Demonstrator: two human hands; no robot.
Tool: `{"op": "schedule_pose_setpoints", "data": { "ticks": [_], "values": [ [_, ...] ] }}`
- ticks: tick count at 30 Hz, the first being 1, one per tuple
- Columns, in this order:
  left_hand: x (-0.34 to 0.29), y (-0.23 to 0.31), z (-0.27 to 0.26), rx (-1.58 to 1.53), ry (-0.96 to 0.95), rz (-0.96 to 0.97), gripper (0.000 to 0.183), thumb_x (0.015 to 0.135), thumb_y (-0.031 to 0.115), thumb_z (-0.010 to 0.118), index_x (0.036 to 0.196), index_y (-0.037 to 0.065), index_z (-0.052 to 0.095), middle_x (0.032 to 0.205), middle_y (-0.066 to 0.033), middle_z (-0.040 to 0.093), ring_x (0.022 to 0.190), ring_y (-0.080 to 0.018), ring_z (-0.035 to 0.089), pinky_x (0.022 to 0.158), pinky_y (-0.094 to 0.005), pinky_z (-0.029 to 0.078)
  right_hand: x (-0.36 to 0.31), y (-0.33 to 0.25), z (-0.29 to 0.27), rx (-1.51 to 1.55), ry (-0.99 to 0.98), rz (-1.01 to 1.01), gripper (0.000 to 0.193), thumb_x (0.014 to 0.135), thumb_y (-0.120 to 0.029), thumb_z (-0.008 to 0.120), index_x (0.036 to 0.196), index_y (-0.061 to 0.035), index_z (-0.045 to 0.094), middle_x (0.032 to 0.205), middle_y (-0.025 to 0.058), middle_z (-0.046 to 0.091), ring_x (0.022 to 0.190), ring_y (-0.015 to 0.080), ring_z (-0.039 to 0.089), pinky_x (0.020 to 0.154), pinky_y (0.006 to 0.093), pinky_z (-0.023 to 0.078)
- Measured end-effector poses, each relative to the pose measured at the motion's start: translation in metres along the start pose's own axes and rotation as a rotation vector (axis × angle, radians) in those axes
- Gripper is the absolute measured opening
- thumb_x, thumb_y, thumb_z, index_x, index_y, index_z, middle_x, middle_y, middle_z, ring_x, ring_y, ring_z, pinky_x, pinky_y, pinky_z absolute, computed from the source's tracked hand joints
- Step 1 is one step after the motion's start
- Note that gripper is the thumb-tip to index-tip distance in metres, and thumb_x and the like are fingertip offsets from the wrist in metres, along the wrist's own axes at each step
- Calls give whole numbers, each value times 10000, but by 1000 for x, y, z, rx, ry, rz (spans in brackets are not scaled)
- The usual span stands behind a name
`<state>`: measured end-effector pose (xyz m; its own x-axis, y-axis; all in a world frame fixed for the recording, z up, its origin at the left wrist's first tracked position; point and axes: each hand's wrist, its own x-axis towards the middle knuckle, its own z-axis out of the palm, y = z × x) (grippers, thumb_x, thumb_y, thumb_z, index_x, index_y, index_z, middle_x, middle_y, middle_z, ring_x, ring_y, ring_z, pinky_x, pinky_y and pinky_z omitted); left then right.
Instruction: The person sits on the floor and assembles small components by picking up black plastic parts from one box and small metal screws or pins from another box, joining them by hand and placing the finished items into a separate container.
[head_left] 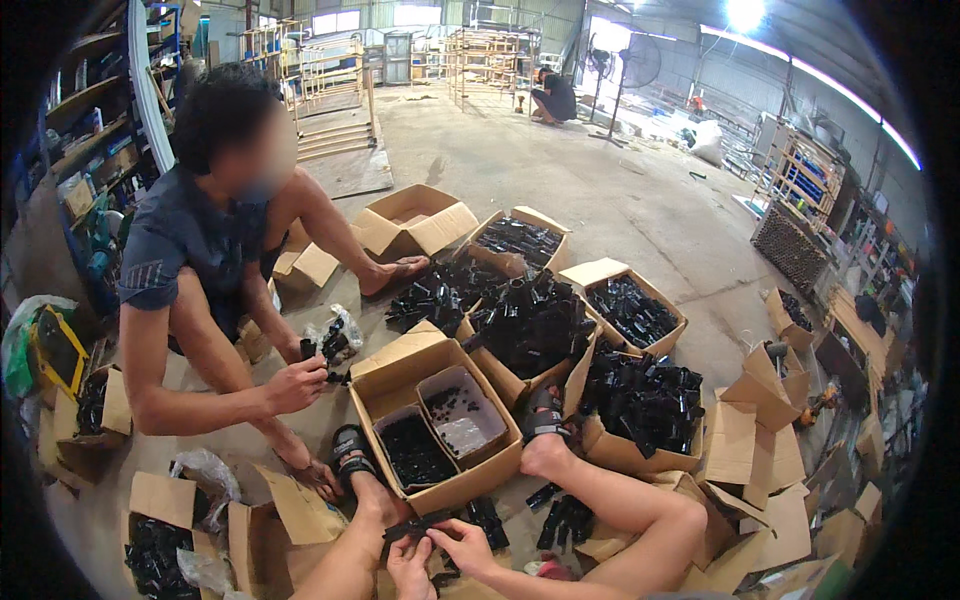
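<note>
At the bottom centre, my left hand (pixel 410 562) and my right hand (pixel 462 545) together pinch a flat black plastic part (pixel 418 524) between my bent legs. My feet in black sandals (pixel 545 415) rest against an open cardboard box (pixel 436 425) that holds two inner trays of small black pieces. More loose black parts (pixel 565 518) lie on the floor by my right leg.
A person in a dark shirt (pixel 190 240) sits on the floor at the left, handling a black part (pixel 318 350). Several open cardboard boxes of black plastic fittings (pixel 530 320) spread across the concrete floor. Another person (pixel 552 98) crouches far back near wooden racks.
</note>
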<state>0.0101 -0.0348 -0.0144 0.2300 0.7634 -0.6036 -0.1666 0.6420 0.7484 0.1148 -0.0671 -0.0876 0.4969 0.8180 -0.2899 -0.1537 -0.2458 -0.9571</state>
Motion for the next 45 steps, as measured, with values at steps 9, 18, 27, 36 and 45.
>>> {"op": "schedule_pose_setpoints", "data": {
  "ticks": [9, 18, 27, 36, 45],
  "values": [
    [5, -10, -8, -213, -13, 30, 294, 924, 55, 683, 1196, 39, 573, 1070, -68, 673, 933, -177, 654, 794, -285, 551, -3, -10, 4, 80, 1, 0, 272, 898, -260, 742, 980, -4, 702, 837, 37, 698, 754, 92, 618, 681, 260, 505],
    [45, -59, -36, -113, -37, 105, 302, 917, 104, 710, 1182, 48, 575, 1064, -58, 662, 946, -171, 627, 783, -287, 524, 13, -15, -11, 379, 3, 70, 347, 950, -221, 687, 1199, 7, 608, 1036, 76, 691, 927, 115, 638, 806, 260, 521],
    [13, -11, -14, -283, -138, -212, 245, 969, 199, 655, 1180, 99, 579, 902, -6, 615, 771, -121, 580, 691, -271, 501, 6, -65, -33, -285, -98, -170, 216, 975, -178, 628, 1098, -28, 722, 1048, 76, 737, 951, 128, 676, 829, 271, 521],
    [50, -32, -34, -571, -410, -351, 369, 982, 343, 605, 1218, 68, 534, 1224, -113, 623, 1158, -240, 581, 1015, -391, 467, -8, -87, -31, -261, -64, -348, 184, 926, -125, 669, 1070, -25, 726, 1021, 111, 728, 930, 223, 698, 821, 307, 540],
    [44, 2, -15, -366, -320, 107, 360, 1025, 233, 543, 1297, 24, 436, 1227, -152, 626, 1120, -233, 613, 1028, -366, 467, -12, -67, -25, -234, -5, -407, 212, 942, -72, 622, 1128, -19, 712, 1104, 140, 713, 947, 228, 692, 825, 318, 544]
  ]
}}
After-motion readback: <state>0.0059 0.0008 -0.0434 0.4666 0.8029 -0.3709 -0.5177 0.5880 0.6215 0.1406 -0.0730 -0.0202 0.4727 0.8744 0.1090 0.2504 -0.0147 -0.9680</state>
